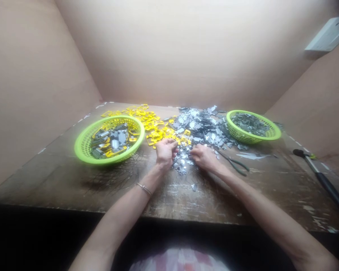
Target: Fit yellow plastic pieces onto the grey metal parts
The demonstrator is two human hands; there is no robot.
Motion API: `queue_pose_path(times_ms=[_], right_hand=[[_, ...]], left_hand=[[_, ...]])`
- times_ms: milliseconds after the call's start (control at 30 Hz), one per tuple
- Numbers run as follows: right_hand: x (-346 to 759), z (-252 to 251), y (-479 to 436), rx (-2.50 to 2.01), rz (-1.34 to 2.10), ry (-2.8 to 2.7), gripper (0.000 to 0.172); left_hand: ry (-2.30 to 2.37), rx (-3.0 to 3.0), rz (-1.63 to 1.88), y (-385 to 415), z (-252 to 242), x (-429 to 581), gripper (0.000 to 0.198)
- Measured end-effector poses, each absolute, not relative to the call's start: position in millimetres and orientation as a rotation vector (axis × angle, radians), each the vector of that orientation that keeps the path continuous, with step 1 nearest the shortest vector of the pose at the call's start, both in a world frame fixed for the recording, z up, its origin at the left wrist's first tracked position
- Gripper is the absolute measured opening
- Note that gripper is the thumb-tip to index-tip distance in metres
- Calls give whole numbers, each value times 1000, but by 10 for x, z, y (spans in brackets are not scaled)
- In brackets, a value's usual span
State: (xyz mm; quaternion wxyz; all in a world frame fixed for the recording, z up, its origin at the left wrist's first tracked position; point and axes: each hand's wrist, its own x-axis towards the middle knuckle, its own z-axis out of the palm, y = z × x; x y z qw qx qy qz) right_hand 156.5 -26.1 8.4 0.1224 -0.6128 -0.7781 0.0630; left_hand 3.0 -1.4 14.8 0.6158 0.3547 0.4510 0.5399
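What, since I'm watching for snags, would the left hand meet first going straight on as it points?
Probably the yellow pieces just beyond the left hand, though depth is unclear.

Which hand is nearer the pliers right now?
Right. The right hand is just left of the pliers; the left hand is farther left, across the small silver pieces.

Metal pcs [192, 122] shiny, yellow pcs [151, 122] glossy plastic-ish, baskets [110, 161] smooth plastic, wood tbl [183, 203] scuffed & semi-matt.
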Motion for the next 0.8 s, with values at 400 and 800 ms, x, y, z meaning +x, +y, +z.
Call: queue_pose_path(times_ms=[400, 800], right_hand=[[1304, 146, -183, -2057, -28, -2425, 18], [1412, 232, -303, -1577, 22, -2210, 16]], left_hand=[[919, 833, 1034, -140, 117, 12, 31], [886, 845, 1100, -157, 71, 37, 39]])
